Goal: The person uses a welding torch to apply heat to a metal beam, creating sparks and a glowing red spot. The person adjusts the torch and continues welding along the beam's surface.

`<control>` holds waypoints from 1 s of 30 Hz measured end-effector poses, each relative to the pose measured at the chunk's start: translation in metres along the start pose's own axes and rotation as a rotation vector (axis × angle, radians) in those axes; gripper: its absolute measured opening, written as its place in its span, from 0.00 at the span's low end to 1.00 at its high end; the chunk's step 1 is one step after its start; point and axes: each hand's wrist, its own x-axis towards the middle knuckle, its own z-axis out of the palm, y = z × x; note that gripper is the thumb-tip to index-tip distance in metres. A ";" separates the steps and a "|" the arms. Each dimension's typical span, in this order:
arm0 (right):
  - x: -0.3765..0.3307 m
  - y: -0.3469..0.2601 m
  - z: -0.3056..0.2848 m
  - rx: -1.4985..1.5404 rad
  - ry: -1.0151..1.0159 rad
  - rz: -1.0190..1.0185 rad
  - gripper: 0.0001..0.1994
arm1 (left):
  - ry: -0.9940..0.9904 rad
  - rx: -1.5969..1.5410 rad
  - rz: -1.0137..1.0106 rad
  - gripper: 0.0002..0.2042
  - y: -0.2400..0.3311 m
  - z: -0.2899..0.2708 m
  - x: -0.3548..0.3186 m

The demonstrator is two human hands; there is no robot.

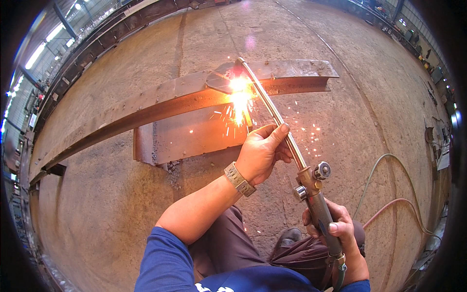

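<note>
A cutting torch [318, 207] runs slantwise from my lap up to the steel. My right hand [340, 223] is wrapped round its dark handle, below the valve knobs [321, 170]. Farther up, my left hand [265, 152] pinches the torch's metal tubes between thumb and fingers. The torch head is over a small dark steel plate [219, 82] on a long steel beam [160, 101]. Bright flame and glare hide the spot under the head, and sparks spray down toward me. A thin yellowish strip shows just beyond my left fingers; whether they touch it I cannot tell.
Under the long beam lies a wide piece of steel [194, 141]. Green [374, 168] and red [389, 204] hoses curve across the concrete floor [335, 121] on the right. My shoe [290, 236] is close below the torch. Racks and steel parts line the far edges.
</note>
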 end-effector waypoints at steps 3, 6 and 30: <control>0.000 0.000 0.000 0.011 -0.003 -0.001 0.49 | 0.011 0.039 0.017 0.16 0.001 0.002 -0.001; 0.000 0.002 -0.001 0.020 -0.009 -0.003 0.49 | 0.012 0.035 0.003 0.16 -0.001 0.000 0.000; 0.002 -0.001 0.001 0.006 -0.012 -0.003 0.48 | -0.004 0.027 0.000 0.16 0.000 -0.003 0.001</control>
